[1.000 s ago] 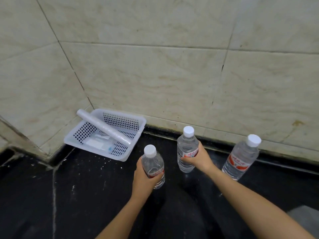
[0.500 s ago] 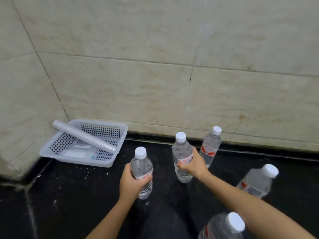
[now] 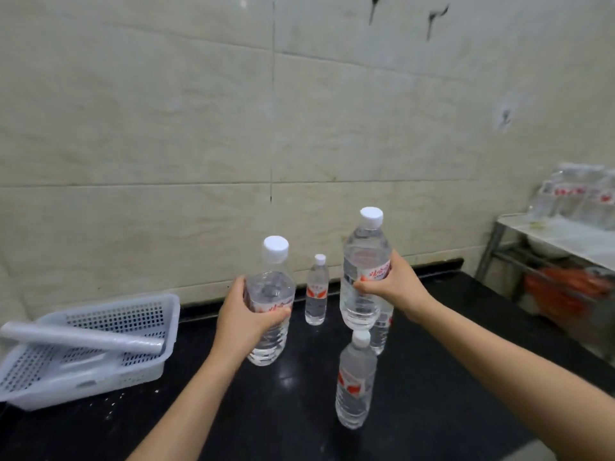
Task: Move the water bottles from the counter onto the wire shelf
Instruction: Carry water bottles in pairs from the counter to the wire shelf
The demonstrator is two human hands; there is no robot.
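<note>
Two bottles are up off the worktop (image 3: 449, 377), one per hand, prob. to halve the trips to the shelf. Left hand (image 3: 244, 319) is wrapped round the label band of the left bottle (image 3: 270, 304), fingers closed on it, thumb on the far side; it's held upright, base clear of the black surface. Right hand (image 3: 394, 287) clamps the right bottle (image 3: 364, 271) at mid-body, also upright and carried higher, w/ cap well above the other's. Gripping at the waist keeps full bottles from swinging.

Three more stand on the worktop: a far bottle (image 3: 316, 291) near the back edge by the wall, a near bottle (image 3: 355, 380) toward the front, and a half-hidden bottle (image 3: 381, 331) behind the raised one.

Wire shelf (image 3: 562, 241) sits beyond the worktop's right edge, blurred; shrink-wrapped bottle packs (image 3: 580, 197) seem stacked on top. White basket (image 3: 83, 354) w/ a roll (image 3: 81, 337) across it sits at the left edge.
</note>
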